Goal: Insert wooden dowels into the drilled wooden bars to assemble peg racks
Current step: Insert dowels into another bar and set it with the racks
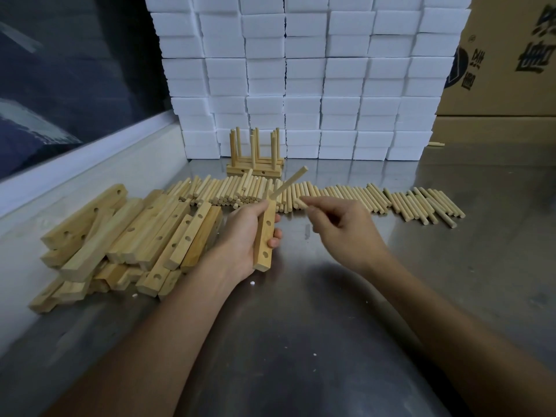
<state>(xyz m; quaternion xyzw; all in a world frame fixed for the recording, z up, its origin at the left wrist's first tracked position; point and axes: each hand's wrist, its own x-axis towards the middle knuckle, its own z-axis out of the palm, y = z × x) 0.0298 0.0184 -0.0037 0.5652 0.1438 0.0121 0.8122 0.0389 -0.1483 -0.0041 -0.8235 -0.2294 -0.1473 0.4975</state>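
My left hand (pixel 246 236) grips a drilled wooden bar (pixel 264 236) held lengthwise above the metal table. One dowel (pixel 290 182) stands in the bar's far hole and leans up to the right. My right hand (pixel 340 225) pinches a second dowel (pixel 302 201) between thumb and forefinger, just right of the bar. A long row of loose dowels (pixel 361 197) lies across the table behind both hands. Finished peg racks (pixel 255 164) with upright pegs stand at the back.
A heap of drilled bars (pixel 126 236) lies left of my left hand. White foam blocks (pixel 301 79) are stacked like a wall at the back, beside cardboard boxes (pixel 505 55) on the right. The steel table (pixel 301 326) has a raised rim (pixel 84 164) on the left.
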